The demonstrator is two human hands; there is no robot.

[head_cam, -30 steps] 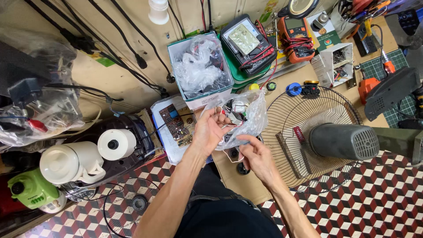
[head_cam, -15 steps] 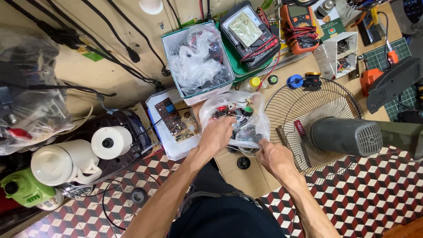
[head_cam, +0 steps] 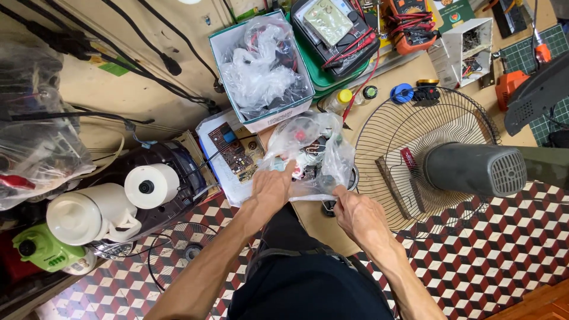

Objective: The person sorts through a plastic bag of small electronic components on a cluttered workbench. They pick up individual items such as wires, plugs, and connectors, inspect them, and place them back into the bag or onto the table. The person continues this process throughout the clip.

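the clear plastic bag [head_cam: 311,155] of small parts, lifted a second ago, now sits lower on the bench [head_cam: 314,225]; the left hand [head_cam: 269,189] lies flat on its near edge, and the right hand [head_cam: 355,213] grips the bag's lower corner

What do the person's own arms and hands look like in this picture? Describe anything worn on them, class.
Both forearms are bare: no sleeves reach into view. The left hand and the right hand wear no gloves, and no rings, watch or wristband can be seen. The arms look lean, with raised tendons and veins. Below them shows dark clothing.
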